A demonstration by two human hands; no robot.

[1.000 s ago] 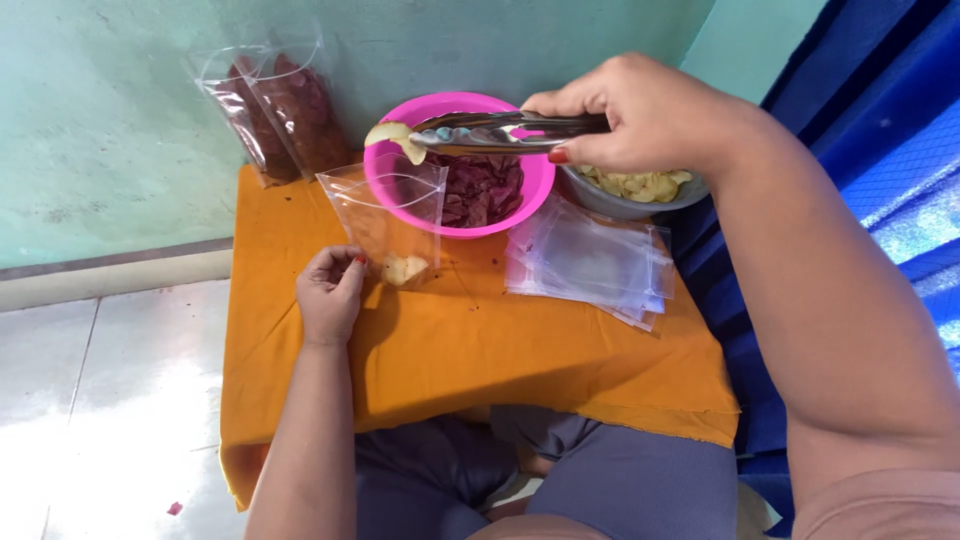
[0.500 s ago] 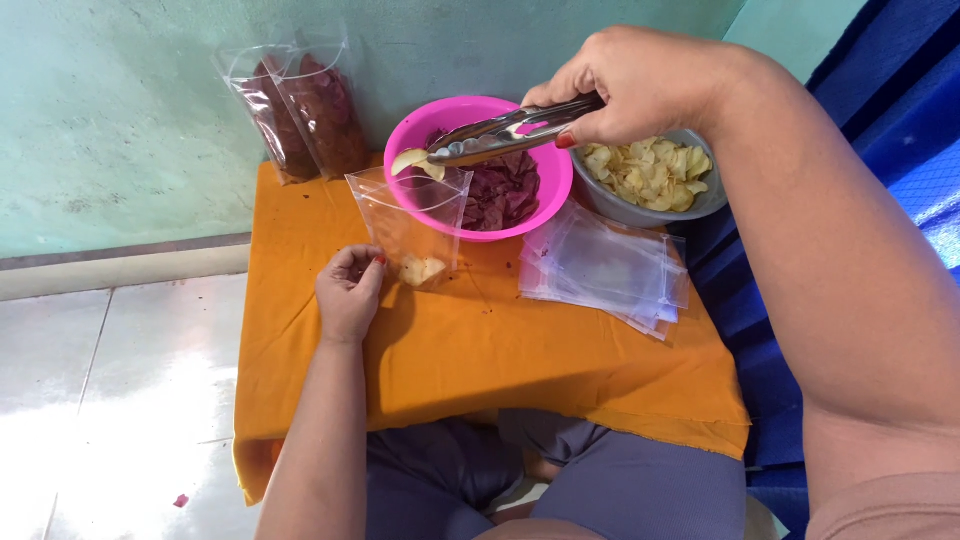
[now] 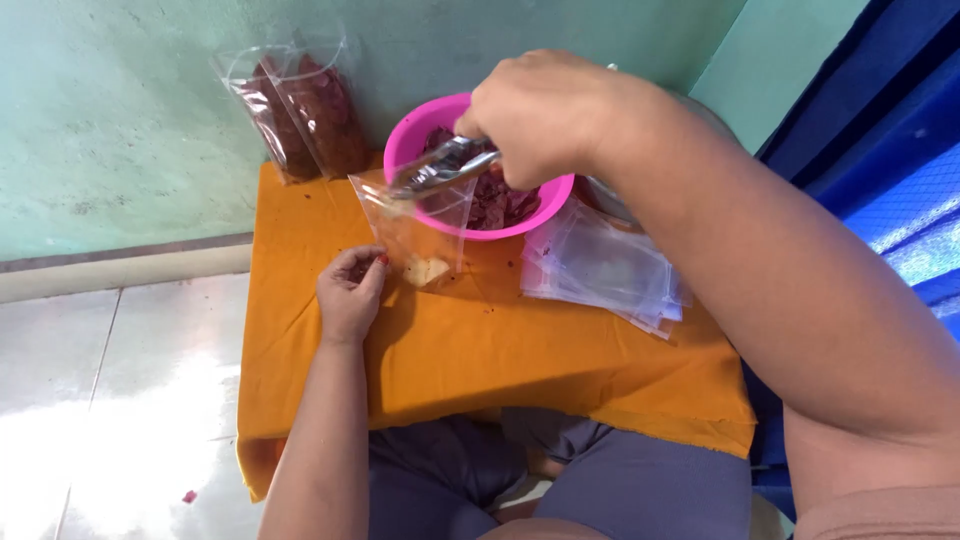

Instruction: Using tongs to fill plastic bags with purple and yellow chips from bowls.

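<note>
My left hand [image 3: 351, 295] rests on the orange cloth and pinches the lower left edge of a clear plastic bag [image 3: 415, 230] that stands upright. Pale chips [image 3: 426, 270] lie at the bag's bottom. My right hand [image 3: 545, 115] grips metal tongs [image 3: 440, 170], whose tips sit at the bag's open mouth. Just behind the bag stands a pink bowl [image 3: 545, 205] of dark red chips.
Two filled bags of dark red chips [image 3: 300, 110] lean against the green wall at the back left. A stack of empty clear bags [image 3: 600, 270] lies right of the pink bowl. A grey bowl [image 3: 605, 205] is mostly hidden behind my right arm. The cloth-covered table [image 3: 480, 350] ends above my knees.
My right hand has moved left and down, bringing the tongs from above the pink bowl to the bag's mouth. The pale chip in the tongs is no longer visible. My left hand stayed put.
</note>
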